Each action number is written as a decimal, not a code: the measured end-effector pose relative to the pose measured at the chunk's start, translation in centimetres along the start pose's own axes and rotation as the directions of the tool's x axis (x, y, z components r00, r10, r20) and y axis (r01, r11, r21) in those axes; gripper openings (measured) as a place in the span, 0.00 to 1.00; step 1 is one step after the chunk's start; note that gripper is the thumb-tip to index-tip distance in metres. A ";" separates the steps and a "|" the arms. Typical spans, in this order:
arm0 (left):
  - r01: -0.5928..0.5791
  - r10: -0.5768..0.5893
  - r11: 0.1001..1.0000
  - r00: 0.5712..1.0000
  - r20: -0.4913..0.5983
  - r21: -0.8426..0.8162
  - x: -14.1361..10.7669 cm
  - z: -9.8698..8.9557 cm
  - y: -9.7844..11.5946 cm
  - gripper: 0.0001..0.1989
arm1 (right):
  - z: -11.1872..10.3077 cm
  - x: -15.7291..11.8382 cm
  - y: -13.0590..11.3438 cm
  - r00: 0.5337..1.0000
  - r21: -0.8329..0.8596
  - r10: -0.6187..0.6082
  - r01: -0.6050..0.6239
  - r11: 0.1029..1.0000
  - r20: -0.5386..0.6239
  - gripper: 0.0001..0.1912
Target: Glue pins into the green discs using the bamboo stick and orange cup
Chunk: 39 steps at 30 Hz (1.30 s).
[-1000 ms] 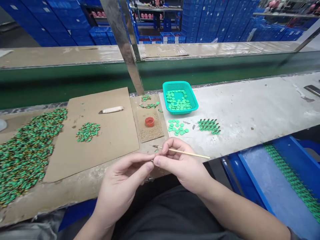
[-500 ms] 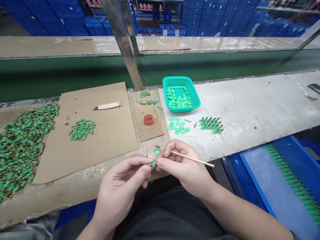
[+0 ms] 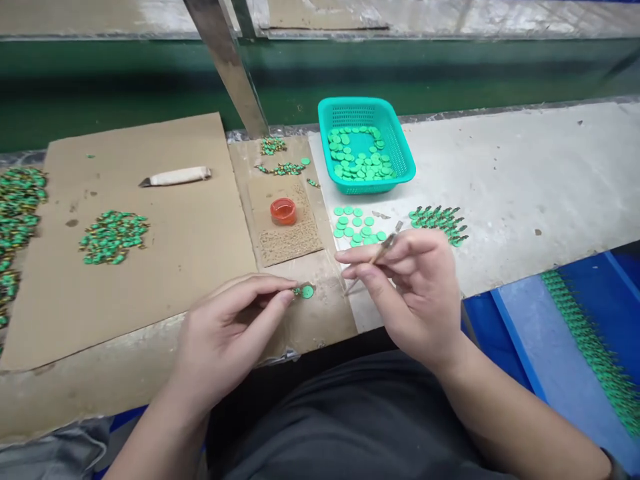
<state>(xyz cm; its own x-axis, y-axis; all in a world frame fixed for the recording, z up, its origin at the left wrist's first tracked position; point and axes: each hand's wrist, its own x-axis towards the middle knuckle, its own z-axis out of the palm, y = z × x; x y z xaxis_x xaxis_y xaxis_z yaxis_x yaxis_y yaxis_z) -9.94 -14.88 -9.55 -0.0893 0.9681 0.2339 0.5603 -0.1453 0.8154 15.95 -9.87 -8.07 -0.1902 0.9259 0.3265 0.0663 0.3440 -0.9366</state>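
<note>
My left hand (image 3: 235,327) pinches a tiny green-and-gold piece (image 3: 297,291) between thumb and forefinger, mostly hidden by the fingertips. Right beside it is a flat green disc (image 3: 307,292) over the bench; whether the two touch I cannot tell. My right hand (image 3: 415,293) grips a thin brush (image 3: 384,249) with a wooden handle, slanting between thumb and fingers and partly blurred. Beyond the hands, a small red cup (image 3: 283,211) rests on a speckled cardboard piece (image 3: 293,243). Loose green discs (image 3: 357,227) lie near my right hand.
A teal basket (image 3: 407,170) holds many green discs. Rows of assembled green pieces (image 3: 440,223) stand to its right. On the left cardboard sheet (image 3: 190,247) are a wrapped-handle knife (image 3: 177,176) and a heap of green-gold parts (image 3: 114,237). A blue crate (image 3: 520,333) sits lower right.
My hands have separated; the right has moved away to the right with the brush, now turned to another angle. The left still pinches the small piece, nearer the disc. The view has tilted down.
</note>
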 end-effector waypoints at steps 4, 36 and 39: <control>-0.031 0.028 0.998 0.998 0.057 0.047 0.1 0.3 0.1 0.07 | -0.4 0.1 0.5 0.987 -0.149 -0.073 0.094 0.984 0.140 0.08; -0.232 0.235 0.942 0.972 0.020 0.241 -0.4 1.4 0.2 0.04 | -0.4 0.4 1.5 0.941 -0.480 -0.103 0.257 0.839 0.323 0.11; -0.193 0.199 0.955 0.980 -0.002 0.225 -0.5 1.7 0.4 0.05 | 1.0 0.9 1.9 0.935 -0.497 -0.065 0.243 0.833 0.349 0.09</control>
<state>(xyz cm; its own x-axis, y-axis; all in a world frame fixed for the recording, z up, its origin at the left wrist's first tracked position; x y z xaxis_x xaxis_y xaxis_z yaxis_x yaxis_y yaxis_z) -8.31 -15.04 -10.24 0.0222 0.9194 0.3926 0.7375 -0.2802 0.6145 14.88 -8.54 -9.65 -0.5237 0.7888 0.3217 0.4959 0.5893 -0.6378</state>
